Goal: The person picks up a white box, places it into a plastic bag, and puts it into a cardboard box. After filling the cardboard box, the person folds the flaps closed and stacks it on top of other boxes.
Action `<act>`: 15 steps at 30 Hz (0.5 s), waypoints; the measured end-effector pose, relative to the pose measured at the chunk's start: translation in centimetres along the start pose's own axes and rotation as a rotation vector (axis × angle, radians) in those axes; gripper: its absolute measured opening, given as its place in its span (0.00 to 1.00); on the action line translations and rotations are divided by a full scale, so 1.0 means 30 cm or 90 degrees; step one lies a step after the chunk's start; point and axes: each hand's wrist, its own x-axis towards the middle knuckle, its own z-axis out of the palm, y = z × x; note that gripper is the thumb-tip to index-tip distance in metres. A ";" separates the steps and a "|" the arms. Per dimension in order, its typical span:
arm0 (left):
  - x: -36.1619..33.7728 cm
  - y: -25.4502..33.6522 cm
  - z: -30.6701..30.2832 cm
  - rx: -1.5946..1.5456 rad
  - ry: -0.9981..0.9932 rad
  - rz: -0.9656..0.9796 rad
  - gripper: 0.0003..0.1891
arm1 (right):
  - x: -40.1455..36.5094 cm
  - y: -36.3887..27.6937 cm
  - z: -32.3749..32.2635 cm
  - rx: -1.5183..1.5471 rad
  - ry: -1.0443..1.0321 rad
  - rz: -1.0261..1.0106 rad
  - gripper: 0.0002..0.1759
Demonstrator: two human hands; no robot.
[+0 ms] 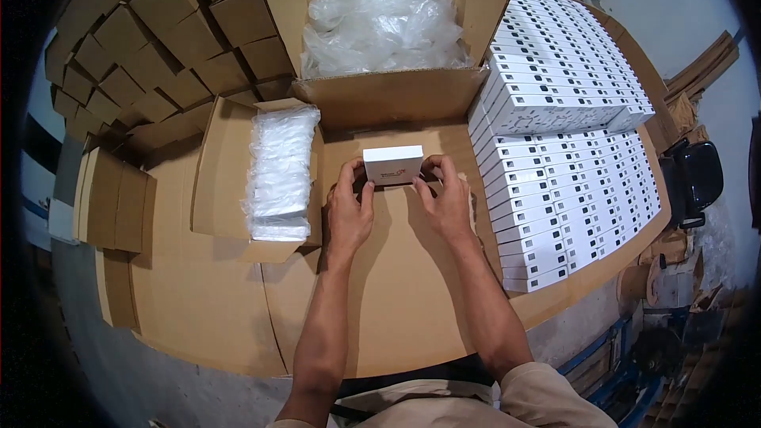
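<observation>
A small white box (394,166) with dark printing on its front is held between my two hands over the cardboard-covered table. My left hand (349,210) grips its left side, fingers bent and thumb at the lower corner. On the opposite side my right hand (446,200) pinches the right edge in the same way. To the left, an open cardboard carton (208,190) holds a row of items in clear plastic wrap (281,170). Long stacks of white boxes (547,198) with small dark marks stand to the right.
Behind my hands, a large open carton (396,99) is filled with crumpled clear plastic bags (384,16). Many brown cartons (162,4) are piled at the back left. A black chair (697,174) stands beyond the table's right edge.
</observation>
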 end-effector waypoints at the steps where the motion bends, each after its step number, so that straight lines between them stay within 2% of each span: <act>1: 0.000 0.003 -0.001 0.001 -0.001 0.000 0.20 | 0.001 0.000 -0.001 -0.008 -0.002 0.000 0.17; 15: -0.002 -0.020 0.003 0.039 0.011 0.024 0.19 | 0.005 -0.020 -0.029 -0.001 -0.044 0.019 0.21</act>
